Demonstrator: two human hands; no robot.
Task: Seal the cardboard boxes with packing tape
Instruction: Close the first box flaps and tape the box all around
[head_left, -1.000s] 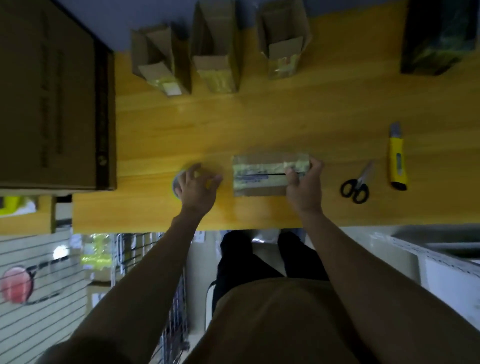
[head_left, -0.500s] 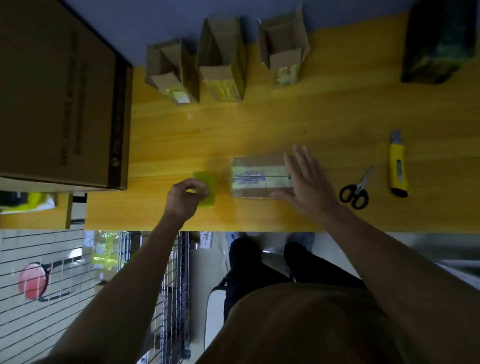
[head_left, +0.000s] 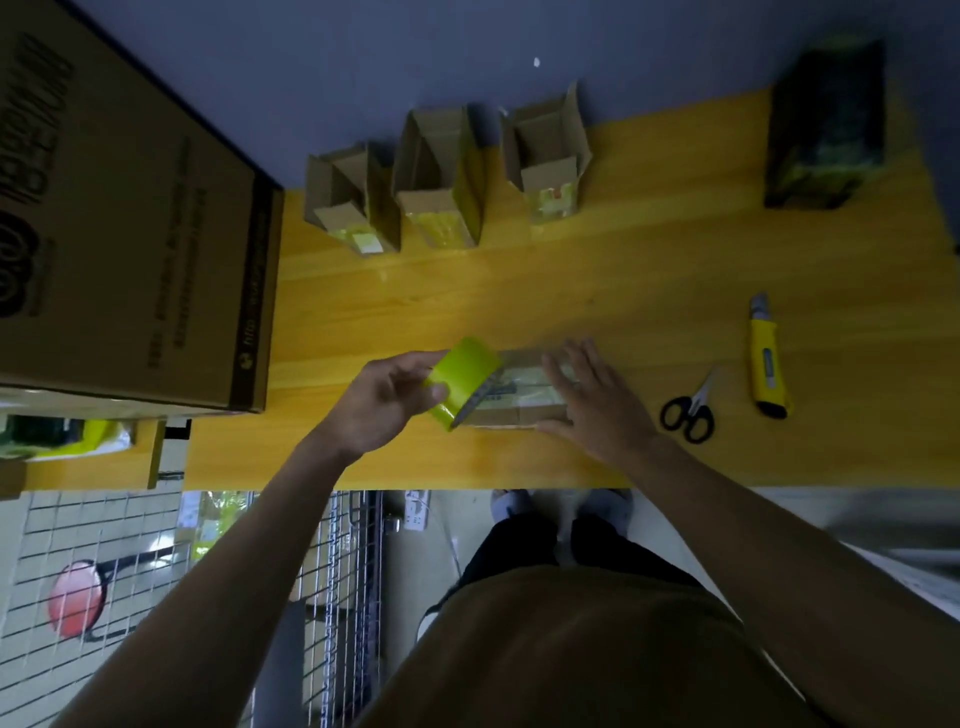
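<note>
A small closed cardboard box (head_left: 519, 410) lies near the front edge of the yellow wooden table (head_left: 623, 291). My right hand (head_left: 592, 400) rests flat on its right half, fingers straight. My left hand (head_left: 384, 400) grips a roll of yellow-green packing tape (head_left: 462, 382), raised and tilted over the box's left end. Three open small boxes (head_left: 353, 200) (head_left: 441, 182) (head_left: 545, 156) stand in a row at the table's back edge.
Black-handled scissors (head_left: 688, 410) and a yellow utility knife (head_left: 766, 364) lie right of the box. A large cardboard carton (head_left: 130, 218) fills the left side. A dark package (head_left: 826, 124) sits at the back right. A wire rack (head_left: 343, 561) stands below the table.
My left hand lifted the tape roll off the table and carried it right, over the box's left end. My right hand went from gripping the box's right end to lying flat on it.
</note>
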